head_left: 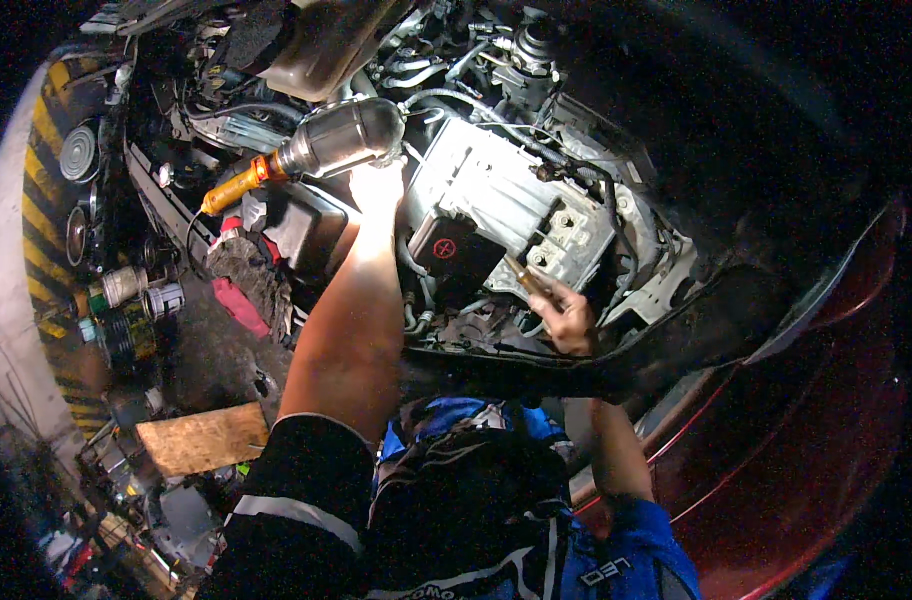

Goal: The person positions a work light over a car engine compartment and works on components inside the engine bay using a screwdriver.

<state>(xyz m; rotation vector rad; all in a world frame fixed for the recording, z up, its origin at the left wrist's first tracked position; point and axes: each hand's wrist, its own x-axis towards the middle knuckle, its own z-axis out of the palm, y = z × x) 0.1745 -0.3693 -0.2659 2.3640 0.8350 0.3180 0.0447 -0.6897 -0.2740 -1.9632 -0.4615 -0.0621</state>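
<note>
Red circled plus marks the black cover near the right fingers.

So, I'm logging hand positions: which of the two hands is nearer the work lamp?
The left hand, brightly lit close beside the work lamp; the right hand is farther off, gripping a slim tool.

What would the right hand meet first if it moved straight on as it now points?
Likely the black cover with a red mark, ahead of the tool in the right hand; depth is unclear, so the pale housing might come first.
</note>
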